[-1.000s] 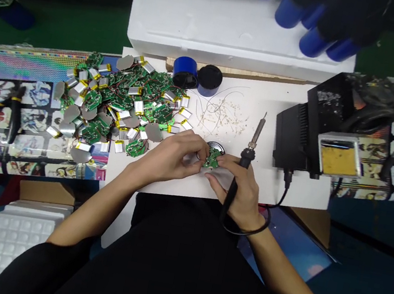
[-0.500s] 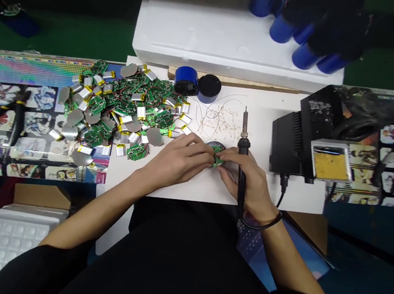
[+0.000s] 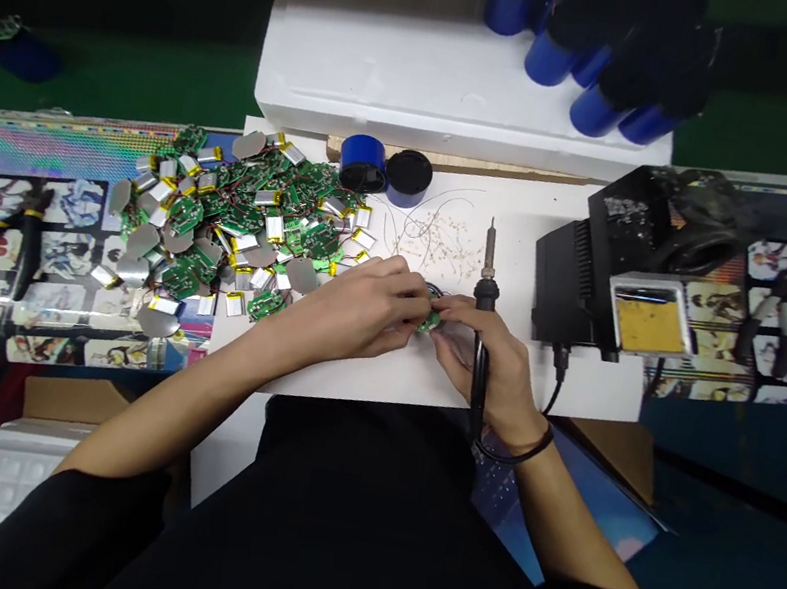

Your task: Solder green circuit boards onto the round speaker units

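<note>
Between my two hands is a small green circuit board, mostly covered by fingers. My left hand is closed on its left side, fingers bent over the top. From the right, the thumb and fingers of my right hand pinch the same board. A soldering iron also rests in my right hand, its bare tip pointing away from me and its cord looping by the wrist. Part of a dark round rim shows just behind the board; what it belongs to is hidden.
Left lies a heap of circuit boards with silver batteries. Behind my hands are wire scraps, a blue cup and a black-topped one. A soldering station with a yellow sponge stands right. Pliers lie far left.
The whole view has shifted slightly. My left fingers have bunched up a little more over the circuit board; my right hand keeps its grip on the board and soldering iron.
</note>
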The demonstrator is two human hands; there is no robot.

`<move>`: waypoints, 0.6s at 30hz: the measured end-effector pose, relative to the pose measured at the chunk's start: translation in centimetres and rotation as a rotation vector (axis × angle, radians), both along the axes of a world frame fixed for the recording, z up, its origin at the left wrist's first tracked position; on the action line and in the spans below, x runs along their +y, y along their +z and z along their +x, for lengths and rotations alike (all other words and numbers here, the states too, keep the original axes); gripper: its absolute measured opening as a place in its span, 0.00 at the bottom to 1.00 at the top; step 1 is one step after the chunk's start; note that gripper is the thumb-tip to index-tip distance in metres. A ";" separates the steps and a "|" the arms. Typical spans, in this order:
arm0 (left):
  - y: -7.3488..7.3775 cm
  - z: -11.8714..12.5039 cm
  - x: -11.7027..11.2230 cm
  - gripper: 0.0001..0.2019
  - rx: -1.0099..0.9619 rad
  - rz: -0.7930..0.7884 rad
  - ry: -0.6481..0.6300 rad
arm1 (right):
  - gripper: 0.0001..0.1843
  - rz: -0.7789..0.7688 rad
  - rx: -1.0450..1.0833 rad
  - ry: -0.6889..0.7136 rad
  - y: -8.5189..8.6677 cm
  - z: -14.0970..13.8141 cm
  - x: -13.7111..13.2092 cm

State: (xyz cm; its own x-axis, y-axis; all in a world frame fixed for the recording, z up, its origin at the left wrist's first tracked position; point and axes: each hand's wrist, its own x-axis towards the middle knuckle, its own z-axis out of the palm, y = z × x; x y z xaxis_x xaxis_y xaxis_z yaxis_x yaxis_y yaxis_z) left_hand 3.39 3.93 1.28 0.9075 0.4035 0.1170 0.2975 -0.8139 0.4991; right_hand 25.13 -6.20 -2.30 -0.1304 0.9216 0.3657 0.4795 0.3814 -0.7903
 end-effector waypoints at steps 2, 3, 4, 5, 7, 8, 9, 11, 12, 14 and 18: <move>0.2 0.1 0.1 0.09 0.013 0.002 -0.002 | 0.12 -0.020 0.043 -0.073 0.6 0.0 -0.9; 0.3 0.1 0.2 0.10 0.023 0.006 -0.007 | 0.09 -0.034 0.086 -0.133 1.1 0.0 -1.5; 0.4 0.1 0.2 0.10 0.034 0.008 -0.018 | 0.07 -0.057 0.152 -0.197 1.5 0.1 -2.0; 0.5 0.1 0.3 0.10 0.044 0.009 -0.030 | 0.10 -0.083 0.234 -0.259 2.0 0.1 -2.6; 0.7 0.1 0.6 0.10 0.060 0.006 -0.052 | 0.16 -0.128 0.407 -0.354 2.9 0.3 -3.5; 0.8 0.1 0.7 0.10 0.065 0.003 -0.060 | 0.18 -0.145 0.476 -0.377 3.2 0.5 -3.9; 0.8 0.1 0.8 0.11 0.069 0.001 -0.065 | 0.20 -0.155 0.523 -0.389 3.4 0.6 -4.3; 1.0 0.2 1.0 0.11 0.078 0.004 -0.079 | 0.19 -0.155 0.558 -0.396 3.6 1.0 -5.0; 1.0 0.2 1.1 0.11 0.083 0.007 -0.086 | 0.17 -0.146 0.543 -0.401 3.6 1.2 -5.5; 1.1 0.3 1.2 0.10 0.092 0.016 -0.097 | 0.13 -0.104 0.417 -0.426 3.3 1.5 -6.4; 1.3 0.4 1.4 0.10 0.101 0.037 -0.113 | 0.10 -0.043 0.036 -0.410 3.0 1.7 -7.5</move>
State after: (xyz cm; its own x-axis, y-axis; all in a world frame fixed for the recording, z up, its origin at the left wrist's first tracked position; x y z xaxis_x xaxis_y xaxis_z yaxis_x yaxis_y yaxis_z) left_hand 3.80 5.36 2.54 0.9547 0.2953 0.0362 0.2500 -0.8623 0.4403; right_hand 26.81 -13.71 0.73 0.2626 0.9092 0.3231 0.5566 0.1308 -0.8204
